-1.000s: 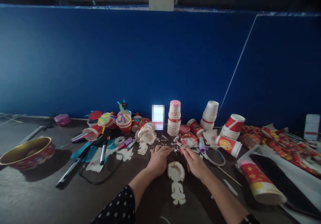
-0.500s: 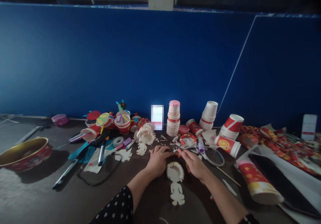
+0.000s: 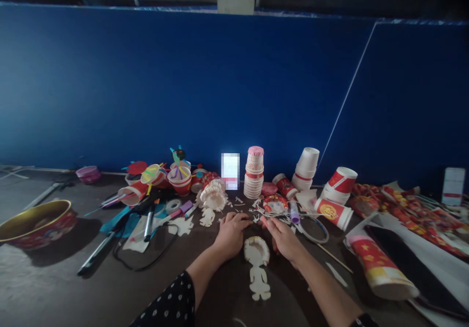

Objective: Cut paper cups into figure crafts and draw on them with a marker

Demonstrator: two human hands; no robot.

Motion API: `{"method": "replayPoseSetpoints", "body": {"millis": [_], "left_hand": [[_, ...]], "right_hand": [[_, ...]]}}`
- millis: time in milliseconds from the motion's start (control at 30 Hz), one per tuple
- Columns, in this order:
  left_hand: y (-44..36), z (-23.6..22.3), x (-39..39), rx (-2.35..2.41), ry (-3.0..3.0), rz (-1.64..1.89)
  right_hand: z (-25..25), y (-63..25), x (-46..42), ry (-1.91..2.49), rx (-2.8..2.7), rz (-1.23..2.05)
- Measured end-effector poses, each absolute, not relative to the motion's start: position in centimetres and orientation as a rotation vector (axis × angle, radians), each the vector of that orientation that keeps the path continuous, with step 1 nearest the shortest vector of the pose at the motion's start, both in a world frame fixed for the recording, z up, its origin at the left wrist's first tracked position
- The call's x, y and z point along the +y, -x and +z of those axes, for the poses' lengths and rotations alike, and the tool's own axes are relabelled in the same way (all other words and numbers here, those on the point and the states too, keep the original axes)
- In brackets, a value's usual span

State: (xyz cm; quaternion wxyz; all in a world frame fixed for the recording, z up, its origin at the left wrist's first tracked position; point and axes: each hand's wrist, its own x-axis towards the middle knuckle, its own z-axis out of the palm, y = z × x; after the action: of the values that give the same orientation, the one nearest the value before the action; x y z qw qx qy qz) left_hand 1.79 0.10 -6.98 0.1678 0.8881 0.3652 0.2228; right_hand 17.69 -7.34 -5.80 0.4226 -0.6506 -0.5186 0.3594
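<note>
My left hand (image 3: 231, 235) rests palm down on the dark tabletop (image 3: 220, 288), its fingers curled and nothing visible in them. Close beside it, my right hand (image 3: 282, 240) points its fingertips towards a pile of small paper scraps (image 3: 256, 214). Whether those fingertips pinch a scrap is too small to tell. Just below and between my hands lies a cream paper cutout figure with a pleated round head (image 3: 257, 268). A similar figure (image 3: 211, 197) stands further left, beyond my left hand. A round printed paper face (image 3: 274, 203) lies beyond my right hand.
Stacked paper cups (image 3: 254, 173) and tipped red-and-white cups (image 3: 333, 209) line the back, against a blue wall (image 3: 183, 83). Markers (image 3: 148, 223) and tape (image 3: 173, 206) lie left, with a gold-rimmed red bowl (image 3: 36, 224) beyond them. A purple glue stick (image 3: 294, 212) lies right.
My right fingertips have shifted slightly left towards the scraps. My left hand and the paper figures stay in place, apart from a small shift of the view.
</note>
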Motion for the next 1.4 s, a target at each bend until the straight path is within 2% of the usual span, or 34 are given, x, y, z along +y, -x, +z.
{"method": "replayPoseSetpoints", "body": {"millis": [267, 500, 567, 1400], "left_hand": [[-1.8, -6.8, 0.1, 1.044, -2.493, 0.645], [-1.8, -6.9, 0.4, 1.048, -2.479, 0.615], [-1.7, -6.8, 0.3, 1.048, -2.48, 0.609], [-1.7, -6.6, 0.1, 1.055, -2.503, 0.609]], "right_hand": [[-5.9, -18.1, -7.0, 1.519, -1.233, 0.845], [-5.7, -19.1, -7.0, 1.685, -1.533, 0.244], [-5.6, -19.1, -7.0, 1.717, -1.602, 0.164], [-5.8, -17.9, -7.7, 2.161, -1.809, 0.126]]}}
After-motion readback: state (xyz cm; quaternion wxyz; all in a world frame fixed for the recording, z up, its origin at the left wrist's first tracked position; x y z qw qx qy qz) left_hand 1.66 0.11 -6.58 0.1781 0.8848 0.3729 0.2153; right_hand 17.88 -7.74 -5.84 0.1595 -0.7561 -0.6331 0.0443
